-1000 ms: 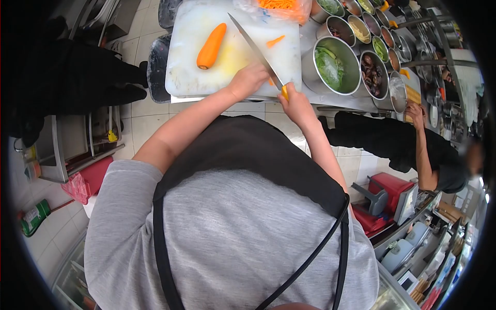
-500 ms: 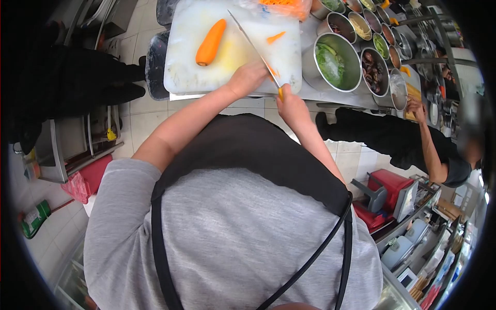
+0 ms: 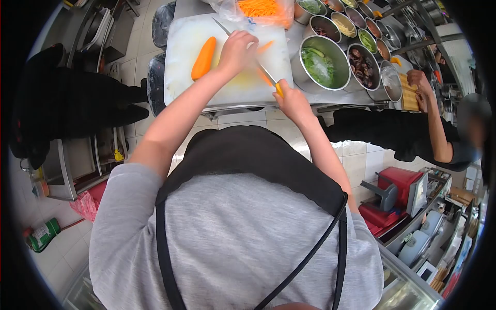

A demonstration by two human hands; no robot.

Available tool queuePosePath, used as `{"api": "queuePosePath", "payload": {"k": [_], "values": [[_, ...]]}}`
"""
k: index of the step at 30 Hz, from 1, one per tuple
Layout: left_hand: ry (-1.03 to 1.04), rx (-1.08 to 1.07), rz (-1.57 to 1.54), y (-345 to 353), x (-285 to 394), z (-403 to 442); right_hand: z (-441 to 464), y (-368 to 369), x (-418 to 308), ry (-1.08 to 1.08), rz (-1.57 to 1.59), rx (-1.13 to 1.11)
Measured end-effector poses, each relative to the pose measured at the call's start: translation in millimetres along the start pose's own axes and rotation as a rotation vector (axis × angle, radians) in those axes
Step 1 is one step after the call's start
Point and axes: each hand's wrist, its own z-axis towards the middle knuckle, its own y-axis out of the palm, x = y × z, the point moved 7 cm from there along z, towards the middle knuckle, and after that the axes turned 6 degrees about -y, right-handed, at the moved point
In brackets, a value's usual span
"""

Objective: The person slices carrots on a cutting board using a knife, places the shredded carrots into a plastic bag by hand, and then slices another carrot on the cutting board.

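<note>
My right hand [image 3: 294,103] is wrapped around the yellow handle of a long kitchen knife [image 3: 268,72]. Its blade slants up and left over the white cutting board [image 3: 181,39]. Across the middle of the blade lies my left hand [image 3: 238,50], its fingers bent together; what they pinch, if anything, is hidden. A peeled carrot [image 3: 204,58] rests on the board to the left of that hand. Thin carrot pieces [image 3: 265,47] lie right of the fingers, and more orange strips show beside the blade.
Behind the board sits a plastic bag with shredded carrot [image 3: 258,7]. Steel pots stand on the right, one with green leaves [image 3: 320,67], another with dark pieces [image 3: 361,64]. A person [image 3: 382,126] in black works on the right; another dark-clothed person [image 3: 82,95] stands left.
My left hand has moved up and left along the knife, from near the handle toward the tip. The right hand still grips the handle. The view has shifted slightly.
</note>
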Motion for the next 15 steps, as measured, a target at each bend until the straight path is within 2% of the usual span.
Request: {"api": "queuePosePath", "payload": {"k": [1, 3, 4, 6, 12, 13, 15], "values": [[0.006, -0.001, 0.0, 8, 1, 11, -2, -1, -2, -0.011, 0.03, 0.06], [-0.152, -0.401, 0.324, 57, -14, 24, -6, 0, -10, -0.014, 0.063, 0.068], [-0.146, -0.401, 0.324, 68, -13, 30, -8, 1, -13, -0.02, 0.094, 0.071], [-0.247, -0.627, 0.471, 101, -26, 27, -12, 6, -17, -0.016, 0.126, 0.062], [-0.319, -0.578, 0.416, 129, -37, 32, -19, 10, -25, 0.011, 0.124, -0.03], [-0.318, -0.578, 0.417, 129, -37, 32, -20, 9, -21, 0.078, 0.145, -0.079], [-0.476, -0.471, 0.388, 112, -38, 38, -22, 7, -14, 0.14, 0.162, -0.127]]}}
